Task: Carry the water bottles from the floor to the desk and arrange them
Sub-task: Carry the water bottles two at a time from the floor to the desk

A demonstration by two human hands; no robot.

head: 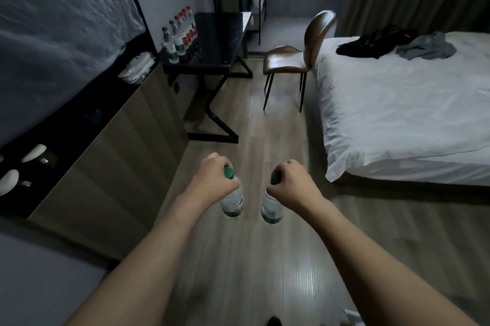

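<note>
Hanging by their necks, two bottles are in the air over the floor (pixel 238 259): the left bottle (pixel 232 202) from the left hand (pixel 212 178), the right bottle (pixel 271 207) from the right hand (pixel 291 180). Fingers curl tight just under the green caps. Both look full, so probably heavy, and the smooth plastic may slip. More bottles (pixel 180 31) already stand on the desk (pixel 220 42) ahead.

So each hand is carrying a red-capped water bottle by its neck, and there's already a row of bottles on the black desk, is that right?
Not quite: the caps are green, not red. The head view shows the left hand and the right hand each gripping a green-capped water bottle, left bottle and right bottle, by its neck. A row of bottles does already stand on the black desk.
</note>
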